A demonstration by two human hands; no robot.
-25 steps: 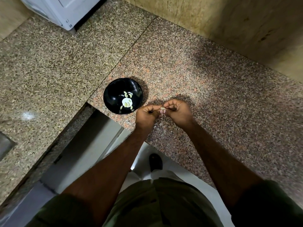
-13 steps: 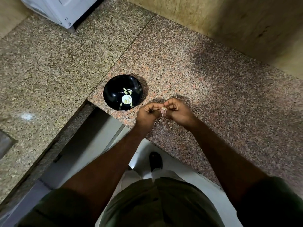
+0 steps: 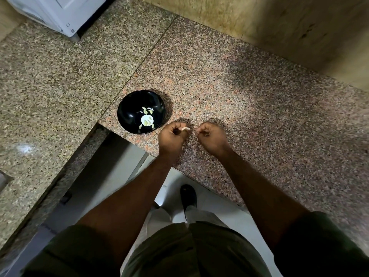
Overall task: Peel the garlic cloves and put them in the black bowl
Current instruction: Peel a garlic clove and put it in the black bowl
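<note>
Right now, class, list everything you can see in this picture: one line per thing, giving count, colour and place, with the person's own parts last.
black bowl: one, glossy black, on the counter near its front corner, left of the hands.
peeled cloves: several, pale yellow-white, inside the bowl.
garlic clove: one, whitish, pinched in the left hand.
granite counter: speckled brown-pink, L-shaped, under everything.
white appliance: one, top left, on the counter.
wall: tan, behind the counter.
floor: light, below the counter edge.
shoe: one, black, on the floor.
left hand: curled, holding the clove.
right hand: curled; a peel scrap may be pinched, too small to tell.
</note>
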